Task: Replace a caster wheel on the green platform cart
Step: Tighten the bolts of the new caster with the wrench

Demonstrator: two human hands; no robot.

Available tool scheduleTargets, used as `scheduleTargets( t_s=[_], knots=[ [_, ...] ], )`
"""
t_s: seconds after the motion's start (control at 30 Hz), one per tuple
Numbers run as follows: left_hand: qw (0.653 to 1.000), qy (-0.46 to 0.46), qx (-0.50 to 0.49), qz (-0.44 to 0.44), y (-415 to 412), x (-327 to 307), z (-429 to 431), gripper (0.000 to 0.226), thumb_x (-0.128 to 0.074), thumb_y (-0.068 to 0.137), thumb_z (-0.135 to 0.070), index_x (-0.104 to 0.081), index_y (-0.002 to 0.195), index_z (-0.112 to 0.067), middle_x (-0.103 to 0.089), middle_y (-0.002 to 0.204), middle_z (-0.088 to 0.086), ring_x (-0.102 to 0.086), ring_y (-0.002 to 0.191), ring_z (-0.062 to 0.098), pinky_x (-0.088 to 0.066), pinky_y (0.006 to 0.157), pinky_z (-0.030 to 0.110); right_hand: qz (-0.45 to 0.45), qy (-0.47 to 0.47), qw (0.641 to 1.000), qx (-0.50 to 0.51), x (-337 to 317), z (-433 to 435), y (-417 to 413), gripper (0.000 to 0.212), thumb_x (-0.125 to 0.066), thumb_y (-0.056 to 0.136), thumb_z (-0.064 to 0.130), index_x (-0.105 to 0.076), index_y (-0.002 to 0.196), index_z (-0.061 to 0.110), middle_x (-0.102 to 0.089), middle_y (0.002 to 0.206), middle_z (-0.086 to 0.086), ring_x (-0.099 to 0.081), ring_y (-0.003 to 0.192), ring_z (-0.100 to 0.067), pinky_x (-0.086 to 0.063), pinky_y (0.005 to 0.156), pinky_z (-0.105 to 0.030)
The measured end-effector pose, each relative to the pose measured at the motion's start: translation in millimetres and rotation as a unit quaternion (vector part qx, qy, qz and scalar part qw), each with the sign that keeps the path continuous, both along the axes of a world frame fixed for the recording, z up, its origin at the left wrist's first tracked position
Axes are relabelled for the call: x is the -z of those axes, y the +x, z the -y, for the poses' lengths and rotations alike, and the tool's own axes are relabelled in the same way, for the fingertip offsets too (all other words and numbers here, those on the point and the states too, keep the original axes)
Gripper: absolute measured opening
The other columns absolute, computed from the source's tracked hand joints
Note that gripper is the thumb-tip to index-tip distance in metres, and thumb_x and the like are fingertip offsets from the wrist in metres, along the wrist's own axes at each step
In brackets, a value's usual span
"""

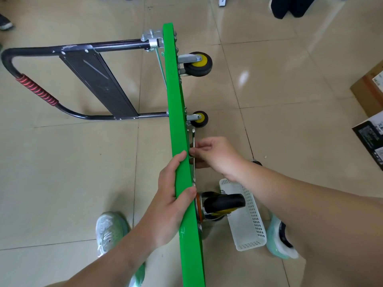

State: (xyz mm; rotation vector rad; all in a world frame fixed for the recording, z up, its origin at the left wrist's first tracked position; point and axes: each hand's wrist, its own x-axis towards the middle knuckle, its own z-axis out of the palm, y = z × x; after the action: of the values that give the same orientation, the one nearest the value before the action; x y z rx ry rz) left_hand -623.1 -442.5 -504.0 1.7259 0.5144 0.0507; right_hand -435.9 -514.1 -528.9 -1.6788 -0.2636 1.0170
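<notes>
The green platform cart [176, 112] stands on its side edge, underside facing right. My left hand [172, 195] grips the upper green edge, thumb on the near face. My right hand [211, 154] holds a silver wrench [193, 139] against the underside; the wrench reaches up toward the mounting plate of a small yellow-hubbed caster [200, 119]. A larger yellow-hubbed caster [199, 64] sits farther along the underside. Close to me a black caster [222, 204] with an orange bearing ring juts out below my right wrist.
The cart's black folded handle [41, 85] with a red grip lies out to the left. A white perforated basket [246, 218] sits on the tiled floor under my right arm. Cardboard boxes [371, 112] lie at the right edge. My shoes flank the cart.
</notes>
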Motion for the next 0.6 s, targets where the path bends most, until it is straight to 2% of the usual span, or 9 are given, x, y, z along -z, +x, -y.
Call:
scheduleTargets(
  t_s=[0.07,0.2,0.3,0.4,0.53,0.6],
  knots=[
    [1.000,0.002,0.002,-0.003,0,-1,0,0.066,-0.055,0.089,-0.048,-0.023,0.141,-0.074,-0.036,0.156,-0.011,-0.041,0.143,0.006,-0.033,0.123,0.044,-0.033,-0.032,0.999,-0.001,11,-4,4,0.026,-0.072,0.091,0.014,-0.068,0.113,0.001,-0.076,0.101,-0.013,-0.076,0.082,-0.022,-0.062,0.075,-0.032],
    [1.000,0.005,0.001,-0.003,0,-2,0,0.067,-0.055,0.092,-0.038,-0.024,0.139,-0.075,-0.036,0.156,-0.012,-0.041,0.143,0.003,-0.033,0.123,0.041,-0.080,-0.045,0.996,0.011,17,-7,5,0.035,-0.073,0.090,0.014,-0.063,0.119,-0.003,-0.074,0.101,-0.016,-0.076,0.079,-0.025,-0.062,0.069,-0.031],
    [1.000,0.010,-0.002,-0.004,1,-3,0,0.068,-0.055,0.092,-0.037,-0.024,0.141,-0.072,-0.035,0.157,-0.014,-0.038,0.144,0.001,-0.031,0.124,0.040,-0.056,-0.037,0.997,0.034,10,-8,6,0.031,-0.074,0.089,0.011,-0.065,0.115,-0.003,-0.074,0.097,-0.015,-0.076,0.077,-0.027,-0.063,0.074,-0.038],
    [1.000,0.012,-0.004,-0.004,1,-4,1,0.067,-0.055,0.092,-0.039,-0.024,0.141,-0.071,-0.033,0.158,-0.017,-0.034,0.145,-0.004,-0.028,0.126,0.038,-0.020,-0.013,0.999,0.042,-3,-5,6,0.021,-0.074,0.088,0.008,-0.069,0.106,-0.002,-0.074,0.097,-0.016,-0.076,0.082,-0.031,-0.063,0.078,-0.045],
    [1.000,0.007,-0.006,0.002,1,-3,1,0.066,-0.055,0.086,-0.055,-0.025,0.143,-0.072,-0.034,0.159,-0.014,-0.035,0.147,0.004,-0.029,0.125,0.045,0.011,0.017,0.998,0.059,-15,5,-2,0.007,-0.071,0.090,0.005,-0.069,0.095,0.010,-0.074,0.093,-0.011,-0.075,0.084,-0.029,-0.063,0.077,-0.040],
    [1.000,0.013,-0.009,0.005,1,-3,1,0.066,-0.055,0.086,-0.055,-0.025,0.143,-0.071,-0.034,0.159,-0.013,-0.036,0.147,0.005,-0.029,0.125,0.046,0.010,0.022,0.995,0.096,-15,11,-4,0.010,-0.068,0.092,0.004,-0.067,0.091,0.014,-0.074,0.092,-0.010,-0.075,0.084,-0.026,-0.063,0.077,-0.037]
  ],
)
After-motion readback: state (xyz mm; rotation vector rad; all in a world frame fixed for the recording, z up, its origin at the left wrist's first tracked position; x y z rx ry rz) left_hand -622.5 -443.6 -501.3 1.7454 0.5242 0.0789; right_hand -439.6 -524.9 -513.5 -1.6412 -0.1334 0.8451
